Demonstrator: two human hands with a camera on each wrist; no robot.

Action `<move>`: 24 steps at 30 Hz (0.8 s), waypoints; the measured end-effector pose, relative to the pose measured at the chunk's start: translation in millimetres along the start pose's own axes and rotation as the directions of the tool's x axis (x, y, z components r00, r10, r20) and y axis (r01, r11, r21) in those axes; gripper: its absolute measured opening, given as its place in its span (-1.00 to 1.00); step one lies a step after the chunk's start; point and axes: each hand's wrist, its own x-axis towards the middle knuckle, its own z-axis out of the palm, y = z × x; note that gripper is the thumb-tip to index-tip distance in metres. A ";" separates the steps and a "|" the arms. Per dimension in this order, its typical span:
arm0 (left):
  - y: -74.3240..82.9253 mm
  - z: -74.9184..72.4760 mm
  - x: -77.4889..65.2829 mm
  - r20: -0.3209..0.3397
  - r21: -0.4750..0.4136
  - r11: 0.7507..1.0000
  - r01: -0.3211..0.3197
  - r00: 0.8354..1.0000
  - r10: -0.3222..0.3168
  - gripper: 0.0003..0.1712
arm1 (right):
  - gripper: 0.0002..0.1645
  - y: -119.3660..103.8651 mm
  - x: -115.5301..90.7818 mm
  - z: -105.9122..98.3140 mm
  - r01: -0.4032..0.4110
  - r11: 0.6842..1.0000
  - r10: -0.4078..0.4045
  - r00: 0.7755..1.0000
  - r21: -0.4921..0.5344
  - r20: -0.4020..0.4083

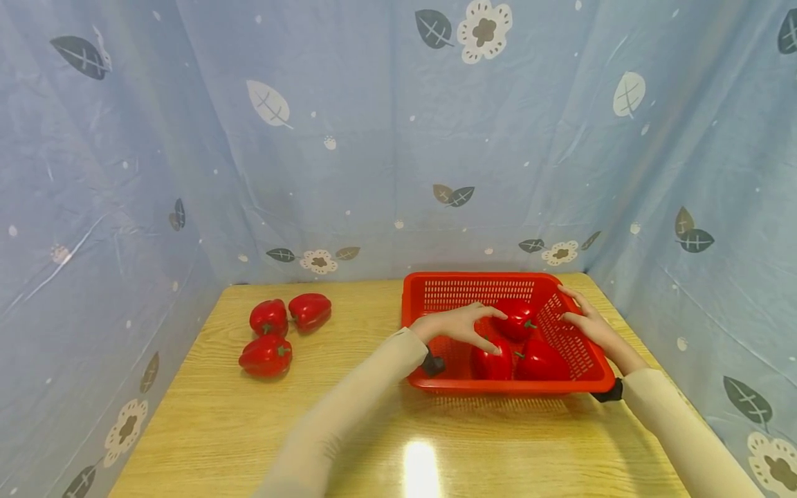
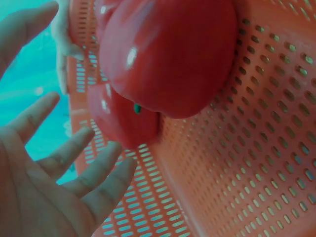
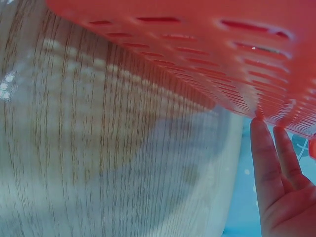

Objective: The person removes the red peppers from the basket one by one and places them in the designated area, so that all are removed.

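Observation:
A red plastic basket (image 1: pixel 486 386) with slotted walls stands at the right of the table. Inside lie three glossy red bell peppers: one at the back (image 1: pixel 514 319), another at front right (image 1: pixel 543 361) and a third at the front (image 1: pixel 492 361). My left hand (image 1: pixel 457 324) reaches over the left rim, fingers spread above the front pepper; the left wrist view shows its palm apart from the peppers. At the right rim, my right hand (image 1: pixel 596 330) holds the basket, thumb on the inner side and fingers (image 3: pixel 266 163) against the outer wall.
Three more red bell peppers sit together on the left of the wooden table (image 1: pixel 367 415): one at the back (image 1: pixel 310 311), one beside it (image 1: pixel 269 318), one in front (image 1: pixel 266 356). A blue patterned curtain (image 1: pixel 349 173) surrounds the table's back and sides.

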 end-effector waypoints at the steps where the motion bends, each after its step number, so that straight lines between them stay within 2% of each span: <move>1: -1.3 0.7 1.8 0.012 -0.001 1.000 -0.006 1.000 0.006 -0.12 | -0.23 0.4 0.3 -0.4 0.001 1.000 -0.001 1.000 0.004 0.004; 11: -8.6 7.9 13.8 0.120 0.013 1.000 -0.002 0.993 0.000 -0.10 | -0.24 -0.7 0.7 -0.7 0.018 0.999 -0.019 1.000 0.028 0.013; 24: -15.7 15.3 16.8 0.196 -0.016 1.000 -0.002 0.981 0.005 -0.15 | -0.22 -0.4 2.0 -1.6 0.023 1.000 -0.023 1.000 0.003 0.006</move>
